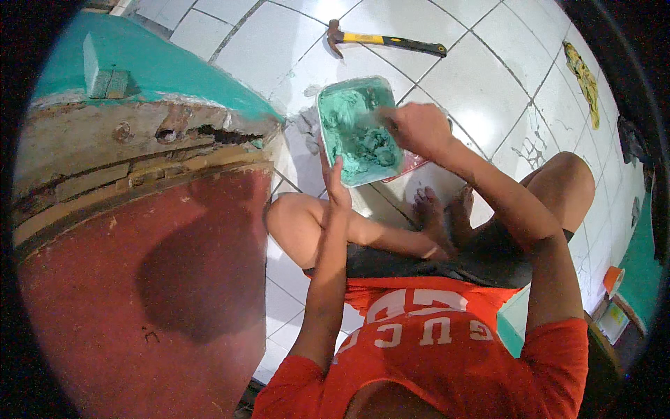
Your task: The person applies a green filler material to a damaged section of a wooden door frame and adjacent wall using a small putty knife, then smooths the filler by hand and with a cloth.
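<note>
A rectangular tub [359, 84] of lumpy green paste [363, 150] stands in front of me on the tiles. My left hand [336, 183] grips its near left side, the thumb lying up against the rim. At the tub's right edge is my right hand [421, 130], closed, with motion blur around its fingers. A smeared shape reaches from those fingers toward the paste; its kind is too blurred to make out. Something red [408, 170] shows under or beside the tub's near right edge.
Beyond the tub a claw hammer [391, 43] with a yellow and black handle lies on the white tiles. A yellow cloth [583, 84] is at the far right. On my left are a broken green ledge [167, 70], a pale block [105, 73] and a red panel [139, 279].
</note>
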`<state>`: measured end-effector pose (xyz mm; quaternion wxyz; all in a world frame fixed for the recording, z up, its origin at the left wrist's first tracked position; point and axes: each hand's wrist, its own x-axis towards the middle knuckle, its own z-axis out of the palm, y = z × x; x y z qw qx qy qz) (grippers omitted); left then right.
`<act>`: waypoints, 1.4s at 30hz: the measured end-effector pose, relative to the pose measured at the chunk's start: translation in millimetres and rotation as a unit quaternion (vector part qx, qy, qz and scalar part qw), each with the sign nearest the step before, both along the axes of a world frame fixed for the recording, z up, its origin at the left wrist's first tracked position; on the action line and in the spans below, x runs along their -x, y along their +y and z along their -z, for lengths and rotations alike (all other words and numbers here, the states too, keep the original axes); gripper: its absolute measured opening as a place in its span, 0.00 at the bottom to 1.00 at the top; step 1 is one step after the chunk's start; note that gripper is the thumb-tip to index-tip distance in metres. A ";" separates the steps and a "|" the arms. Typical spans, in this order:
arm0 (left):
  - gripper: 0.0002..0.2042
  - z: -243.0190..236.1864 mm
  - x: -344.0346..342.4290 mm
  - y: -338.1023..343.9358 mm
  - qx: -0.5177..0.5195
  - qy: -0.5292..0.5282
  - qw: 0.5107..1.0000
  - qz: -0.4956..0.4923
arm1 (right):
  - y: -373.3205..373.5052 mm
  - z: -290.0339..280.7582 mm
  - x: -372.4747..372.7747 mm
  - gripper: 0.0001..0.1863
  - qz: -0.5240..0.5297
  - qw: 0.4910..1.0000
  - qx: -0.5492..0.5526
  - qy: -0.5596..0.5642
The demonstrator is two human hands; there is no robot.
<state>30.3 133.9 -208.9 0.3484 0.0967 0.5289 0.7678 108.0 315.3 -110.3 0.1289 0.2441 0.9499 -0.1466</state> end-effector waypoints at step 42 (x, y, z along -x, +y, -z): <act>0.33 7.3 -0.1 5.2 0.100 0.241 0.961 0.094 | -5.7 33.5 -4.9 0.11 -0.171 0.938 -0.234 0.191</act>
